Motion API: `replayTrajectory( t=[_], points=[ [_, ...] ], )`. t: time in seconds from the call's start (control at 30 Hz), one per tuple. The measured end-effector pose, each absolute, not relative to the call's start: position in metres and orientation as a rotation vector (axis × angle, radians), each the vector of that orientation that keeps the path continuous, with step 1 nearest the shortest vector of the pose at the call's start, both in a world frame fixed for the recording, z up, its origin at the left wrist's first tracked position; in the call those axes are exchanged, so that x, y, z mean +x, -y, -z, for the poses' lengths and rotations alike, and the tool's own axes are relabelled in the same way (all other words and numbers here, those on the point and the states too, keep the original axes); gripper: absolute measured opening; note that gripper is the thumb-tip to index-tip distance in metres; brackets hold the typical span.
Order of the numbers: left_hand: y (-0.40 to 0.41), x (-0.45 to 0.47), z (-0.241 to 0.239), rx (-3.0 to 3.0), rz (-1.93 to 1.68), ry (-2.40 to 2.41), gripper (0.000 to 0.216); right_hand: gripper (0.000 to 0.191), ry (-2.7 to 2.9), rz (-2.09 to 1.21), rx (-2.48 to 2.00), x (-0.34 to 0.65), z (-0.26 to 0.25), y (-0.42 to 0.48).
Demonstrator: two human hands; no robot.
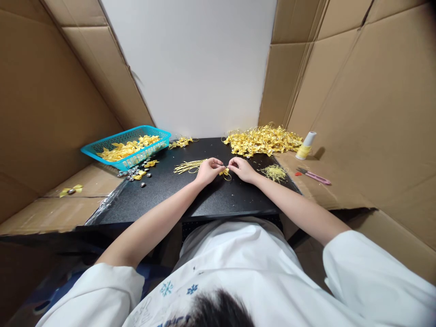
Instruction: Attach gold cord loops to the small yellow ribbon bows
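At the middle of the black table, my left hand [209,171] and my right hand [241,169] face each other with fingertips pinched. Between them is a small yellow ribbon bow [225,172], a loop of thin yellow cord hanging below it. Both hands appear closed on this bow or its cord; the exact grip is too small to make out. Just beyond my left hand lies a bundle of yellow cords [188,166], partly hidden by the hand. A tangle of short yellow cord pieces [274,173] lies right of my right hand.
Yellow bows fill a turquoise basket [126,133] at the left; silver bells or beads [132,172] lie beside it. A heap of corded bows [264,141] is at the back right, near a white cone spool [305,146] and a pink cutter [315,176]. Cardboard walls [371,104] flank the table.
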State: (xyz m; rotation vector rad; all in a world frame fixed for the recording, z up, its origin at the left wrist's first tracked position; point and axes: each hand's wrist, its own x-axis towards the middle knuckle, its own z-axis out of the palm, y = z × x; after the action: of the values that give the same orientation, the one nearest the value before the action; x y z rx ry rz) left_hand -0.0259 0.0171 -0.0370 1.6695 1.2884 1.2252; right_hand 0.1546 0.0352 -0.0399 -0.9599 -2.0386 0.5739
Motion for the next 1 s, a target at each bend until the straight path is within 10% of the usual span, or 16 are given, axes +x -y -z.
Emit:
replayTrajectory(
  t=[1.0],
  points=[
    [-0.0176, -0.0226, 0.0314, 1.428, -1.292, -1.233, 0.025, 0.009, 2.063, -0.585, -0.983, 0.1537, 0.0401, -0.0361]
  ],
)
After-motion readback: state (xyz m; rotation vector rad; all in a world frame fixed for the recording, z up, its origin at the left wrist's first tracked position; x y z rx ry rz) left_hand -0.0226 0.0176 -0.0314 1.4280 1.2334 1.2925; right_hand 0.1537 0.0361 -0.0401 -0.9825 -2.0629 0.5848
